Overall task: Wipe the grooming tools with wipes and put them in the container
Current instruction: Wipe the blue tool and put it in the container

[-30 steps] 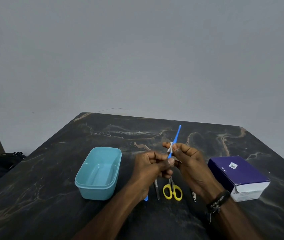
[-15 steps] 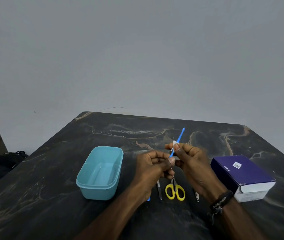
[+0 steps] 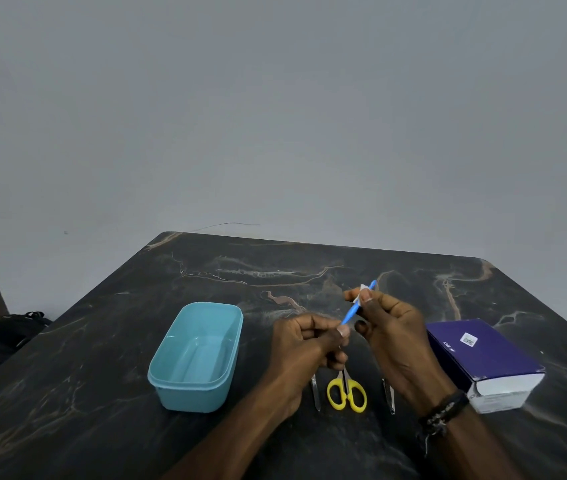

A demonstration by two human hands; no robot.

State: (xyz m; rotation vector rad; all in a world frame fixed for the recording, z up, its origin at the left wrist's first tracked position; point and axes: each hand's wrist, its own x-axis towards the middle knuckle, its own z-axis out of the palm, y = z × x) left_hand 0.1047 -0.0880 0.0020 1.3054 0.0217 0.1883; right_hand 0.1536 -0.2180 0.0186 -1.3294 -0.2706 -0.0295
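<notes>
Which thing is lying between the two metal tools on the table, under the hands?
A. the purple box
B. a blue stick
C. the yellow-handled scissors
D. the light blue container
C: the yellow-handled scissors lie on the table between the two metal tools, one to their left and one to their right, while the container and the purple box stand farther out.

— How's the light?
— Dim and even, a cool grey cast. The wall [image 3: 275,116] darkens toward the upper corners.
— Shadows?
— Soft ones only, under the hands and beside the box [image 3: 483,358]. The dark desk [image 3: 102,410] shows faint sheen, no hard glare.
— Sharpness?
— Slightly soft throughout; the desk's edges bow from the wide lens.
</notes>
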